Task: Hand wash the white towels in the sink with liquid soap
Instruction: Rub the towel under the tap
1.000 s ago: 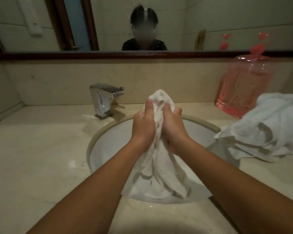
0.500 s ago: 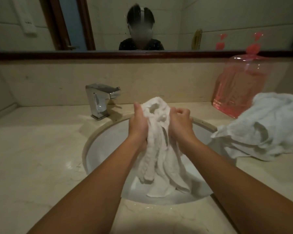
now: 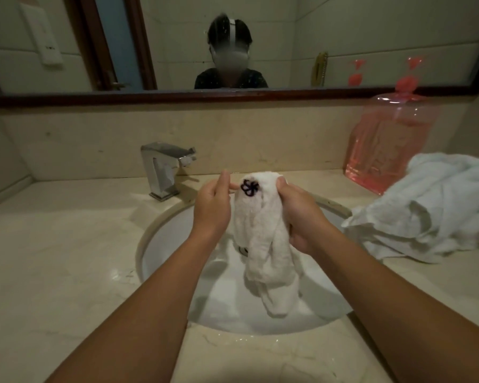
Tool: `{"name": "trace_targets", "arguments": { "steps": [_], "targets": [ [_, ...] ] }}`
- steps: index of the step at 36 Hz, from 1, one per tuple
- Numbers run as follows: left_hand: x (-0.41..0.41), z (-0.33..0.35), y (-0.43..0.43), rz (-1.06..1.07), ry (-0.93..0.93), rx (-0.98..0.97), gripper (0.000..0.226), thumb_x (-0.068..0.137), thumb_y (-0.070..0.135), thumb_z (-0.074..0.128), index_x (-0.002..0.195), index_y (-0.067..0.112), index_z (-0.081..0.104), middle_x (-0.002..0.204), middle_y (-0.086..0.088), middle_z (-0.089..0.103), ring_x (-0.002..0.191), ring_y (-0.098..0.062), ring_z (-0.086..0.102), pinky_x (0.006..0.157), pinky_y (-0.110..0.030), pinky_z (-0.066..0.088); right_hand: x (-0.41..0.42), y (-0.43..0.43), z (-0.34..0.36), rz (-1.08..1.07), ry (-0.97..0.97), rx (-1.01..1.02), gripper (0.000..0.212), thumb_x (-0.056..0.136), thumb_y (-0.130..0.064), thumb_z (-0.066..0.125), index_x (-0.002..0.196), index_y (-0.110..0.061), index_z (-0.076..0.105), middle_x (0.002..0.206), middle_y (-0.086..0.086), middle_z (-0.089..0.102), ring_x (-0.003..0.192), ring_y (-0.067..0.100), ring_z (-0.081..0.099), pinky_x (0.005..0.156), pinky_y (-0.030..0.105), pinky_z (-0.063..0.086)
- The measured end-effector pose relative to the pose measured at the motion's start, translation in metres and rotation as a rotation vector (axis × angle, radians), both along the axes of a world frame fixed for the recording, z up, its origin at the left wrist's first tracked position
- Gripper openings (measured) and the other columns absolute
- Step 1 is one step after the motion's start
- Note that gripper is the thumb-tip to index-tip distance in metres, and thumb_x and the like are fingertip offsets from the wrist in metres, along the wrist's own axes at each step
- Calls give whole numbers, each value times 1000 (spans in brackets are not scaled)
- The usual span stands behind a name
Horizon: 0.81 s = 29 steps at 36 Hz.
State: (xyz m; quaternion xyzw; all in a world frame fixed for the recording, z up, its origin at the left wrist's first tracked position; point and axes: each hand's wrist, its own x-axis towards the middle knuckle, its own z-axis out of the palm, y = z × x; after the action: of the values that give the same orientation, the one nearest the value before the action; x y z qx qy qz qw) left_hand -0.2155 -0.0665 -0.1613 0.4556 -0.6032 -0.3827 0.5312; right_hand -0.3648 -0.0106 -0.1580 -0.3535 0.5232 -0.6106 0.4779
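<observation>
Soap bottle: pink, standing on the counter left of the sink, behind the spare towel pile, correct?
Not left. In the head view the pink soap bottle stands on the counter right of the sink, behind the spare towel pile.

The tap [image 3: 163,172] stands behind the sink [image 3: 172,258] at left; at right a towel heap [image 3: 432,205] lies before the soap bottle [image 3: 390,145].

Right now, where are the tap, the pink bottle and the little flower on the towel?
tap [image 3: 158,175]: head view, on its shiny upright body.
pink bottle [image 3: 390,145]: head view, middle of its front wall.
flower [image 3: 249,187]: head view, dark stitching near the top of the held towel [image 3: 263,244].
</observation>
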Motion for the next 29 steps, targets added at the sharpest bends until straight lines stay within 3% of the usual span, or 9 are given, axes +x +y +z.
{"name": "trace_targets", "arguments": {
  "steps": [2,6,11,14,16,18,21,25,29],
  "targets": [
    [-2,-2,1,-109,26,35,56,110,62,31,109,25,72,103,13,74,100,-3,67,96,-32,52,0,5,9,110,-169,-2,55,116,-44,34,137,-3,65,125,20,76,116,34,74,105,48,56],
    [-10,-8,4,-486,28,256,78,100,73,7,123,33,70,107,18,80,101,2,74,80,-16,57,-5,10,20,233,-338,-19,67,113,-53,37,143,2,62,140,26,67,131,42,64,116,54,46],
    [-9,-16,-3,-450,-97,362,107,68,108,21,122,36,77,119,6,79,116,-20,73,107,-48,54,-19,8,18,100,-250,5,58,114,-46,41,138,2,65,136,25,70,127,39,67,114,51,50],
    [-4,-4,-8,-286,44,434,79,98,83,33,111,21,80,109,-5,82,97,-25,79,92,-44,62,-23,9,16,-116,314,48,45,117,-40,38,121,-9,71,119,13,77,102,23,74,84,35,58],
    [1,0,-11,-235,129,448,74,102,76,36,111,17,80,106,-10,82,93,-30,80,88,-48,63,-19,8,11,-183,625,31,43,117,-39,32,119,-14,68,116,5,72,103,19,68,83,34,51],
    [-4,0,-8,-162,121,400,76,99,78,35,111,17,78,105,-8,81,98,-31,78,95,-55,61,-5,6,9,-204,613,26,45,118,-40,29,126,-13,65,123,5,68,114,23,64,94,37,49],
    [-23,-1,9,-17,24,223,68,109,65,25,122,19,73,120,-5,75,115,-27,69,105,-47,54,26,2,13,-176,295,45,41,117,-36,27,136,-19,59,133,2,62,115,20,59,98,35,47],
    [-29,4,15,32,33,160,62,113,56,24,132,17,69,129,-5,70,122,-26,64,101,-36,49,53,5,5,-30,90,103,44,116,-46,30,153,-26,44,135,8,63,117,26,65,105,45,55],
    [-33,5,32,-104,10,109,54,114,50,28,116,20,73,102,4,74,99,-13,70,80,-26,50,34,-8,13,-153,196,55,32,113,-41,41,115,-17,62,117,11,69,108,29,71,95,46,61]
  ]
}}
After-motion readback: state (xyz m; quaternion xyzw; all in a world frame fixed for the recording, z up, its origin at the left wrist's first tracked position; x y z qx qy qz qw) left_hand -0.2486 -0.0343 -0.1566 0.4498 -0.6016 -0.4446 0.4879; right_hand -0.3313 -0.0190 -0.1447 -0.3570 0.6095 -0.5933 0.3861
